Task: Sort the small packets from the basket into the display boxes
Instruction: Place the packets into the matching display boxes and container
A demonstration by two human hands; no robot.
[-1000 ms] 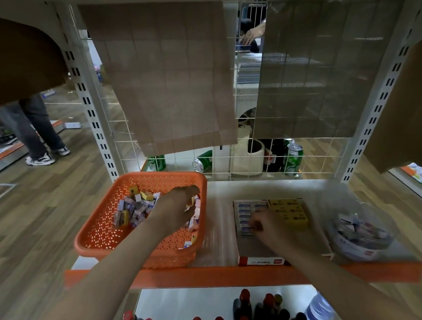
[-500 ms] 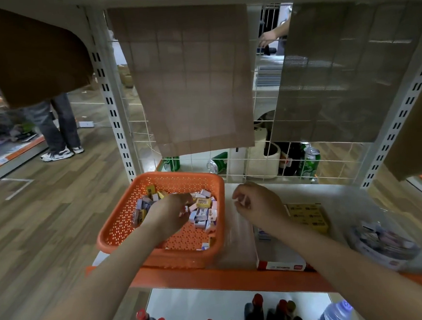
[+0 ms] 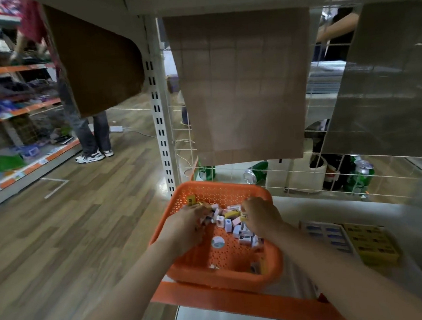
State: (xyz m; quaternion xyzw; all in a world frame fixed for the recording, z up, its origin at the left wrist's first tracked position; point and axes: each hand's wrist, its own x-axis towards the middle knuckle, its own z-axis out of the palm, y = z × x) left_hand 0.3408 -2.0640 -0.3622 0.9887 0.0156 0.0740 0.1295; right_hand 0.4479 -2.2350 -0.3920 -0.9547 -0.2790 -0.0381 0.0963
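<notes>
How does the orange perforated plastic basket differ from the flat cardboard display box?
The orange perforated plastic basket holds loose, mixed-colour packets; the flat cardboard display box holds neat rows, blue-white beside yellow. The left hand and right hand are in the basket; neither touches the box. Both sit on one shelf.

Single wide-angle view from the person's head, facing forward and down, close above the front edge of the shelf at its left end, orange basket at centre, aisle floor filling the left side

A shop, stocked orange-edged shelves, slotted shelf upright, drink cans behind wire mesh
</notes>
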